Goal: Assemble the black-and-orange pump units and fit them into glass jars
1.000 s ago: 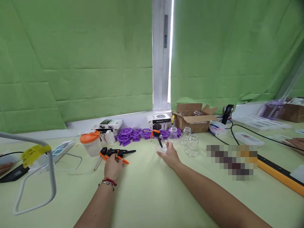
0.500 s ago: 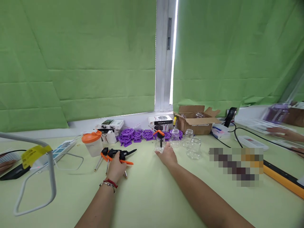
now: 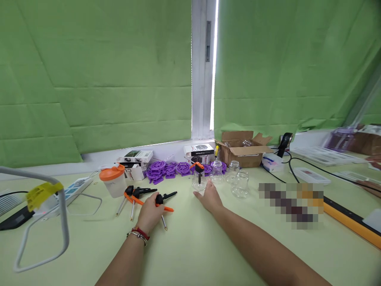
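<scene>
My left hand (image 3: 151, 211) grips a black-and-orange pump head (image 3: 161, 198) with a long orange lever and a metal tube hanging down. Left of that hand, two similar pump heads (image 3: 131, 191) lie on the table, their metal tubes pointing toward me. My right hand (image 3: 212, 197) has its thumb and fingers apart, just right of and in front of a small clear glass jar (image 3: 199, 185). An orange-and-black top (image 3: 198, 167) with a black stem sits on that jar. Several more clear glass jars (image 3: 240, 186) stand to the right.
Purple wheel-shaped plastic parts (image 3: 157, 170) are heaped along the back, near small printed boxes (image 3: 199, 149) and an open cardboard box (image 3: 248, 156). An orange-lidded plastic cup (image 3: 114, 183) and a power strip (image 3: 77, 190) are at left. Another person's hand (image 3: 372, 186) shows far right.
My left hand has moved right, drawing one pump head apart from the others. My right hand stays by the jar, its fingers now looser. The view has shifted slightly.
</scene>
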Tool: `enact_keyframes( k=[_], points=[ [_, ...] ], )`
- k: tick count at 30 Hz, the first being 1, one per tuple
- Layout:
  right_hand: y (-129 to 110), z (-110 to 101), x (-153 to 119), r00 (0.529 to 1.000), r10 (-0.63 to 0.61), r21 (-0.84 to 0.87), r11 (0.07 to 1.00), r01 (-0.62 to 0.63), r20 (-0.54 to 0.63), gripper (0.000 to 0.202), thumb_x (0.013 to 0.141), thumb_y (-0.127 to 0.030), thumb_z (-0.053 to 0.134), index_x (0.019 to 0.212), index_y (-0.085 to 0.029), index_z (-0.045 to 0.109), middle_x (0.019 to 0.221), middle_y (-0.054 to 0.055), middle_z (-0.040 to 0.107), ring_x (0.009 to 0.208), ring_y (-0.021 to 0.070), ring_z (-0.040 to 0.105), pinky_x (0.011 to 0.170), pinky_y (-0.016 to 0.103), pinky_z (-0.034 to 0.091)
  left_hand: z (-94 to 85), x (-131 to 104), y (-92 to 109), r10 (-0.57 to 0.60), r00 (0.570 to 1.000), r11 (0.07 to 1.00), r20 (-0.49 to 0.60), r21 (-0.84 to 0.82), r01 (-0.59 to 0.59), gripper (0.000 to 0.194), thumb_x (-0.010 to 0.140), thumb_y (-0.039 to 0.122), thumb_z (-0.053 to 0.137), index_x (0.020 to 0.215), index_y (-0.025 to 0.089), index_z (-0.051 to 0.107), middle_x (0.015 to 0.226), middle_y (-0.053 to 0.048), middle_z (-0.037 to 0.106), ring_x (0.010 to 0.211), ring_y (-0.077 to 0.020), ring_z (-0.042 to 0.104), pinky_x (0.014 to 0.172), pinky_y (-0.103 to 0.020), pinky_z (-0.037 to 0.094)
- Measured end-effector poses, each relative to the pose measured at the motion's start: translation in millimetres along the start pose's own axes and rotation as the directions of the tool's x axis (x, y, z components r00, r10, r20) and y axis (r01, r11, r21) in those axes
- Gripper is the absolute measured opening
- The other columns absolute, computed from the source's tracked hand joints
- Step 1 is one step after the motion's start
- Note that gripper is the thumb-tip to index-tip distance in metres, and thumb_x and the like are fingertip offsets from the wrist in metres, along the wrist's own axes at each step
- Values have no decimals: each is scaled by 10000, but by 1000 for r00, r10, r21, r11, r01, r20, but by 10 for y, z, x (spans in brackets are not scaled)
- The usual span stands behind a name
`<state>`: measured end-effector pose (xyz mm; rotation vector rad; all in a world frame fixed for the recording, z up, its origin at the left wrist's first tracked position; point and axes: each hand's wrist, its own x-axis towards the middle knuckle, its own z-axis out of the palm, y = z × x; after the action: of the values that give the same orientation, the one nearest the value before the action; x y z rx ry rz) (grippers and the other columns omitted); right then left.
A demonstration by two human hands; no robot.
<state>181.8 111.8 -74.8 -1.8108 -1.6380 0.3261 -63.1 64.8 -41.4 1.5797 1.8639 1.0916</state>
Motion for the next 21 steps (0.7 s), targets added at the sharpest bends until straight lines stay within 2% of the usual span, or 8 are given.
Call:
enact_keyframes(
  k=[3, 5, 8, 10, 13, 15, 17, 21],
  points=[
    [103, -120, -190, 994, -105, 43, 994, 104, 17, 780, 756, -465, 529, 1358, -69, 231, 1378, 192, 344, 1290, 296, 312, 1040, 400, 297, 8, -8, 0, 46, 999, 999, -6, -4, -46, 433, 640, 276, 615, 1061, 176, 603, 1032, -101, 634, 850, -248, 614, 719, -303, 443],
    [185, -236, -296, 976, -218, 53, 974, 219, -31, 662, 778, -414, 512, 1322, -112, 287, 1335, 165, 395, 1257, 274, 357, 1023, 399, 326, 16, -10, -14, 86, 996, 996, 13, 19, -87, 414, 650, 376, 624, 1021, 192, 610, 949, -79, 650, 812, -245, 614, 684, -297, 442],
    [314, -467, -321, 899, -371, -15, 926, 378, -231, 488, 790, -348, 500, 1222, -153, 382, 1222, 142, 467, 1194, 258, 406, 1015, 407, 329, 32, -6, -46, 117, 992, 990, 37, 77, -120, 396, 657, 427, 617, 991, 214, 605, 871, -58, 651, 735, -227, 606, 636, -284, 430],
    [409, -633, -246, 822, -377, -84, 922, 379, -427, 458, 780, -355, 518, 1175, -156, 400, 1181, 145, 473, 1181, 273, 397, 1020, 442, 300, 42, -4, -62, 108, 993, 989, 47, 97, -112, 393, 654, 414, 622, 995, 221, 596, 861, -57, 647, 715, -224, 602, 627, -285, 424],
    [564, -814, -87, 711, -225, -85, 970, 228, -666, 607, 723, -432, 577, 1199, -130, 349, 1188, 174, 447, 1174, 314, 379, 993, 495, 288, 51, -8, -70, 79, 995, 992, 58, 99, -85, 465, 658, 410, 618, 1074, 210, 557, 926, -83, 639, 774, -244, 605, 668, -306, 431],
    [666, -851, -3, 686, -107, -45, 993, 108, -719, 756, 658, -488, 622, 1231, -111, 305, 1224, 198, 419, 1185, 343, 363, 983, 507, 283, 54, -13, -67, 62, 997, 993, 55, 92, -67, 537, 670, 425, 605, 1145, 192, 517, 979, -108, 626, 831, -260, 601, 705, -324, 435],
    [755, -827, 49, 715, 18, 14, 1000, -12, -698, 871, 594, -527, 657, 1251, -102, 275, 1248, 221, 405, 1193, 363, 354, 980, 494, 287, 55, -17, -60, 49, 997, 995, 52, 86, -53, 571, 679, 434, 593, 1178, 177, 496, 1009, -124, 615, 863, -269, 596, 728, -336, 435],
    [871, -720, 104, 798, 243, 100, 969, -226, -551, 1000, 499, -538, 708, 1275, -106, 247, 1274, 243, 403, 1205, 379, 351, 984, 466, 297, 51, -17, -43, 35, 996, 997, 77, 72, -41, 512, 679, 426, 585, 1123, 177, 534, 985, -110, 628, 849, -264, 595, 732, -341, 439]
  ],
)
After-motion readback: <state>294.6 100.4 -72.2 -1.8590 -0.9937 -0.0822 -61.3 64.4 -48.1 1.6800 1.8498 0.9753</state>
